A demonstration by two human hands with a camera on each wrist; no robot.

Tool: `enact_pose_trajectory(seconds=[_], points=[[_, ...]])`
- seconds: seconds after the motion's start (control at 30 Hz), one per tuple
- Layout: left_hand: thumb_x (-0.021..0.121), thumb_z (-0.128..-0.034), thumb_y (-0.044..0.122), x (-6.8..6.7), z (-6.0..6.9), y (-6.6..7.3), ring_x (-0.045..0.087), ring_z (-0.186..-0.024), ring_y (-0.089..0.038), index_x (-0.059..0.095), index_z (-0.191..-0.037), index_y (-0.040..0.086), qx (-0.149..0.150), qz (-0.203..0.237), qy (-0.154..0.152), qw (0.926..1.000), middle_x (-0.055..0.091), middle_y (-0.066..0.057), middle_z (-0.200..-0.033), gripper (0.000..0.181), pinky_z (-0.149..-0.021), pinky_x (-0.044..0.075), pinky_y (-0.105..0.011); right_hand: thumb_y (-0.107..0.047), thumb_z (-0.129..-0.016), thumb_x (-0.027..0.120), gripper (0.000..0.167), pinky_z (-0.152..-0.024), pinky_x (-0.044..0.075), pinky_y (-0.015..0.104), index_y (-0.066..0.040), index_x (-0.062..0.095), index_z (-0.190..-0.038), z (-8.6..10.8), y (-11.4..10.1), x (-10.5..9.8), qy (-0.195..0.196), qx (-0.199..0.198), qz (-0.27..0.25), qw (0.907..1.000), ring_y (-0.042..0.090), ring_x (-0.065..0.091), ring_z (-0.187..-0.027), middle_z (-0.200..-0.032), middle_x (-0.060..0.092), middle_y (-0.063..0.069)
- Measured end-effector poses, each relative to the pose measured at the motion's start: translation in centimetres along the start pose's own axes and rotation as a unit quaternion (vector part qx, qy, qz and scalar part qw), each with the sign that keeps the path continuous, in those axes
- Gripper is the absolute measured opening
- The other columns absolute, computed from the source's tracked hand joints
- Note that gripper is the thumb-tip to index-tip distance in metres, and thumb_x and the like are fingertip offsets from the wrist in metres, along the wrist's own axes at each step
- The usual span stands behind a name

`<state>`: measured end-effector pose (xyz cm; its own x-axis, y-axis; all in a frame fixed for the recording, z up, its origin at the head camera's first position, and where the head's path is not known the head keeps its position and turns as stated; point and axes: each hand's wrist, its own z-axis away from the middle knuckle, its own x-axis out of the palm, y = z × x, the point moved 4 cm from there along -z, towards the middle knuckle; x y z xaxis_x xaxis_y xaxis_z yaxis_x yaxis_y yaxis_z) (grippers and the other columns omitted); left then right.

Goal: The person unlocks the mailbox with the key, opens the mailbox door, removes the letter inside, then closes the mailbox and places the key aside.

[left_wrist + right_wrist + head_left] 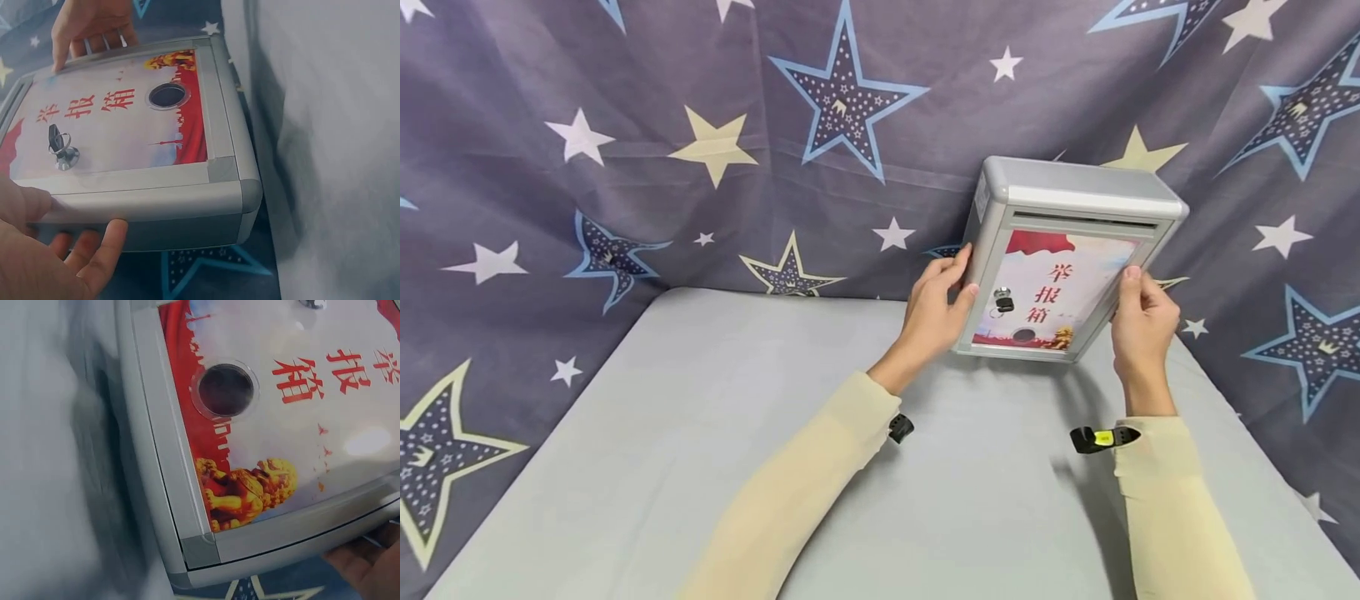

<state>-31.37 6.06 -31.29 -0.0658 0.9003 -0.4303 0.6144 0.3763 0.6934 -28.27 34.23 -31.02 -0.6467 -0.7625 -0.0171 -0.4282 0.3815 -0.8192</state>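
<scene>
Both hands grip a silver metal report box [1090, 196] by its two long sides, above the far right of the table. Its front panel [1075, 258] carries red characters, a red drape print and a golden lion. A slot [1084, 220] runs along the top of that front. In the lock hangs a small key [56, 139] on a ring, and a round dark window [226, 390] sits near the lower edge. My left hand [934, 315] holds the left side, thumb on the front edge. On the right side, my right hand [1144, 329] has its thumb on the front frame.
A pale grey table [737, 417] lies under the arms. Behind and beside it hangs a dark cloth [647, 75] printed with stars, close to the back of the box. Each wrist wears a black strap end [901, 428] at the cuff.
</scene>
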Motion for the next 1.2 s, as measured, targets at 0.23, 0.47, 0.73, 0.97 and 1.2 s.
enact_pose_trajectory(seconds=[0.23,0.47,0.73,0.97,1.2], points=[[0.059,-0.1058,0.018,-2.2,0.2,-0.7,0.059,-0.118,-0.023,0.040,-0.158,0.015,0.016,0.007,0.007,0.9998,0.054,-0.013,-0.142,0.056,-0.089,0.054,-0.037,-0.035,-0.104,0.060,0.040,-0.055,0.026,0.023,-0.007,0.060,-0.076,1.4,-1.2,1.8,0.015,0.000,-0.007,0.9999,0.007,0.035,-0.061,-0.062,0.036,-0.007],[0.061,-0.1044,0.017,-4.4,0.7,-1.2,0.056,-0.124,-0.023,0.041,-0.157,0.011,0.032,-0.001,0.016,0.9994,0.055,-0.013,-0.141,0.057,-0.097,0.051,-0.037,-0.034,-0.105,0.060,0.046,-0.052,0.023,0.023,-0.006,0.051,-0.070,2.6,-2.3,3.3,0.010,-0.014,-0.009,0.9998,0.007,0.031,-0.057,-0.060,0.032,-0.007],[0.063,-0.1032,0.016,-6.3,1.4,-2.1,0.060,-0.113,-0.024,0.043,-0.154,0.004,0.045,0.002,0.028,0.9986,0.056,-0.016,-0.141,0.056,-0.095,0.052,-0.041,-0.034,-0.105,0.058,0.037,-0.057,0.036,0.020,-0.002,0.069,-0.091,3.8,-2.9,4.9,-0.017,-0.016,-0.016,0.9996,0.006,0.046,-0.066,-0.068,0.050,-0.006],[0.064,-0.1028,0.016,-7.8,2.1,-3.1,0.061,-0.112,-0.024,0.043,-0.154,0.004,0.031,0.006,0.025,0.9992,0.055,-0.016,-0.143,0.056,-0.096,0.052,-0.044,-0.030,-0.107,0.056,0.037,-0.059,0.036,0.017,0.003,0.069,-0.097,5.0,-3.3,6.1,-0.041,-0.021,-0.008,0.9989,0.003,0.051,-0.069,-0.072,0.053,-0.006],[0.064,-0.1024,0.015,-8.8,2.5,-4.1,0.063,-0.112,-0.026,0.043,-0.153,0.002,0.025,0.010,0.032,0.9991,0.056,-0.016,-0.141,0.056,-0.097,0.053,-0.043,-0.023,-0.108,0.054,0.035,-0.058,0.037,0.018,0.009,0.069,-0.104,5.4,-3.6,7.3,-0.053,-0.033,-0.001,0.9980,0.006,0.050,-0.068,-0.079,0.061,0.018]])
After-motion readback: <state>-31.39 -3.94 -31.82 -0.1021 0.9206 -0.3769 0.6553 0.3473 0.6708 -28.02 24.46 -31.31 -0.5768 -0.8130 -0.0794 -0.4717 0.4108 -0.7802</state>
